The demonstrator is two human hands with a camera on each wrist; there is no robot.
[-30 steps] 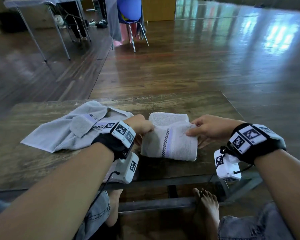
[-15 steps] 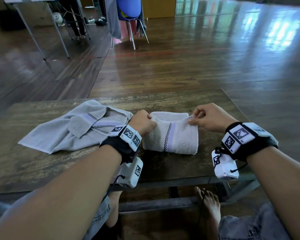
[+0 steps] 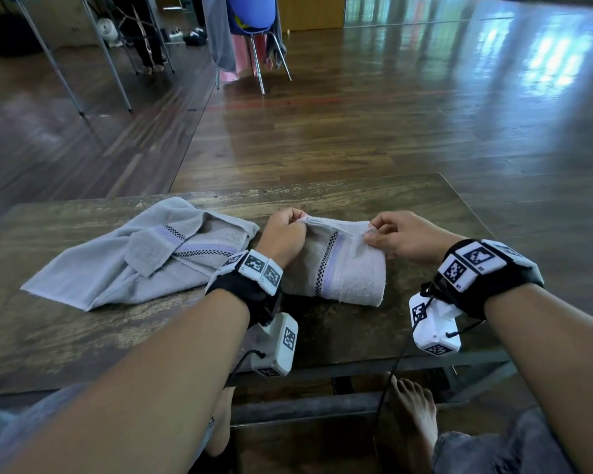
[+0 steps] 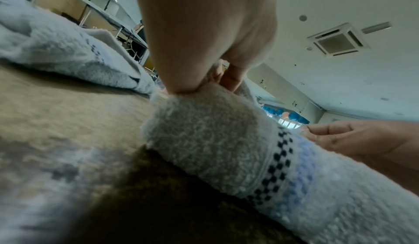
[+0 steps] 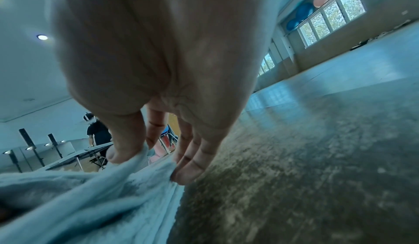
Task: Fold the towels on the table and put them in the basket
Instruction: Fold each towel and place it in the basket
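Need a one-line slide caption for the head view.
Both hands, left hand and right hand, pinch the far edge of a folded towel on the table; an unfolded towel lies beside it.

Both forearms reach forward side by side, each wrist strapped with a tagged band. The left hand [image 3: 283, 234] is curled, fingers [image 4: 231, 76] pinching cloth. The right hand [image 3: 403, 236] pinches likewise, between thumb and forefinger.

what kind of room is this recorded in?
Probably a large hall or gym-like activity room: wide polished wooden floor, folding tables and a blue chair beyond the worn wooden table, exercise balls stored above the windows.
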